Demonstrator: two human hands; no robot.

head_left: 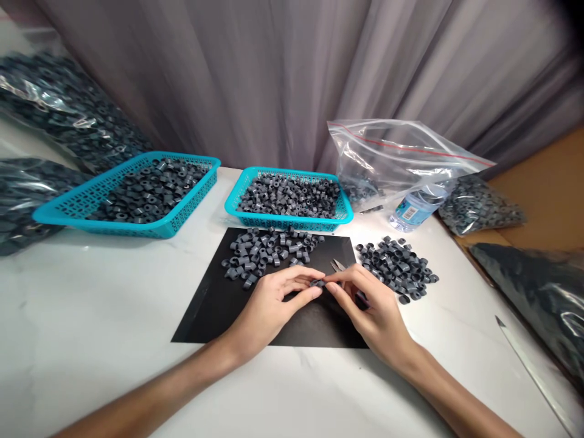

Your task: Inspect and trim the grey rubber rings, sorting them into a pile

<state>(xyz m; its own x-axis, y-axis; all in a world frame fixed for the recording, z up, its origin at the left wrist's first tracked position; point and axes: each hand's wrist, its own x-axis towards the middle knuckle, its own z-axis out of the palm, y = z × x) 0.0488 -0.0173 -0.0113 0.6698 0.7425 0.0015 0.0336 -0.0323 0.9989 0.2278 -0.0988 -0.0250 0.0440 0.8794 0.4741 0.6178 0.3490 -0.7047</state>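
Observation:
My left hand (278,298) and my right hand (365,304) meet over a black mat (219,310). Both pinch one small grey plastic ring (318,283) between their fingertips. My right hand also carries small metal snips (338,265), whose tips stick up behind its fingers. A loose heap of grey rings (267,250) lies on the mat just beyond my left hand. A second heap of rings (398,264) sits on the white table to the right of the mat.
Two turquoise baskets (64,210) (235,204) full of grey rings stand behind the mat. An open zip bag (392,158) and a water bottle (413,210) are at the back right. Filled plastic bags (68,115) line the left and right edges.

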